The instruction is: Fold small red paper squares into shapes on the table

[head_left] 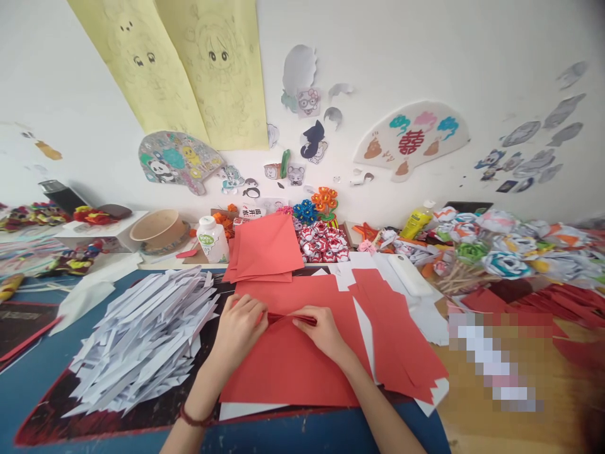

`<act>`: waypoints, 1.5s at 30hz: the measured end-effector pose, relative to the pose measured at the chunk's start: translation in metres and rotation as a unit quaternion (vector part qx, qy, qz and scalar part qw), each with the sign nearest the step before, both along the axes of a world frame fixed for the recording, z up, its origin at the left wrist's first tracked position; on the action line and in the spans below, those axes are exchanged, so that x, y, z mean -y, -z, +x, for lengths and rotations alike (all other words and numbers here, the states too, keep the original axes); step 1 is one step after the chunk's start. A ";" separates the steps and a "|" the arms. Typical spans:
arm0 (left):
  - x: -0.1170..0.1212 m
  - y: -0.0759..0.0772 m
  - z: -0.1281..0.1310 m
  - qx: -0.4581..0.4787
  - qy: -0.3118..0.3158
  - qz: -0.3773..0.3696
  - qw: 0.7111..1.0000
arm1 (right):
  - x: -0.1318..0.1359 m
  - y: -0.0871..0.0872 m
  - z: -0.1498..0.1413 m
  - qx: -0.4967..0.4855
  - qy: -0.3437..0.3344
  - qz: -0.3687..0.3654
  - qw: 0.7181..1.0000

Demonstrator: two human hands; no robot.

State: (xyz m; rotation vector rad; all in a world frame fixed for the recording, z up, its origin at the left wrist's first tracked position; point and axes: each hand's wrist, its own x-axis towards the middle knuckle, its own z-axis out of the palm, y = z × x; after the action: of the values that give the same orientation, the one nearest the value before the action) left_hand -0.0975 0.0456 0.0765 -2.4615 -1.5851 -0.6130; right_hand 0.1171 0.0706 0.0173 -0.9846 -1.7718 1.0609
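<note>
My left hand and my right hand pinch the two ends of a narrow folded strip of red paper. Its middle shows between my fingers, while both ends are partly hidden by them. Under the strip lies a large red paper sheet, with a white sheet's edge showing at its front. Just beyond my hands sits a stack of smaller red paper squares. To the right, more long red sheets are fanned out over white paper.
Left of my arms is a big heap of folded white paper strips on a dark mat. A white bottle and red-white paper flowers stand at the back. A yellow bottle and wrapped paper flowers sit right.
</note>
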 end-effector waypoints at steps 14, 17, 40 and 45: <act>-0.002 0.002 -0.009 0.027 0.013 -0.051 0.998 | -0.001 -0.003 0.002 0.005 -0.007 -0.002 1.000; -0.007 -0.001 -0.005 0.037 0.048 -0.095 0.994 | 0.000 -0.002 0.002 0.002 -0.007 -0.001 1.000; -0.024 -0.023 -0.009 0.276 0.222 -0.211 0.911 | 0.012 -0.021 0.017 -0.006 0.094 0.316 0.944; -0.030 -0.041 -0.006 0.214 0.249 -0.175 0.928 | 0.000 -0.033 0.019 -0.016 0.108 0.391 0.914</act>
State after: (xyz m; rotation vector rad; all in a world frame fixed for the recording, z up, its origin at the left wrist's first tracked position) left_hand -0.1031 0.0755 0.1174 -3.2162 -1.2601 -1.0870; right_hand 0.1364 0.0710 0.0504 -0.6195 -1.7706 0.1673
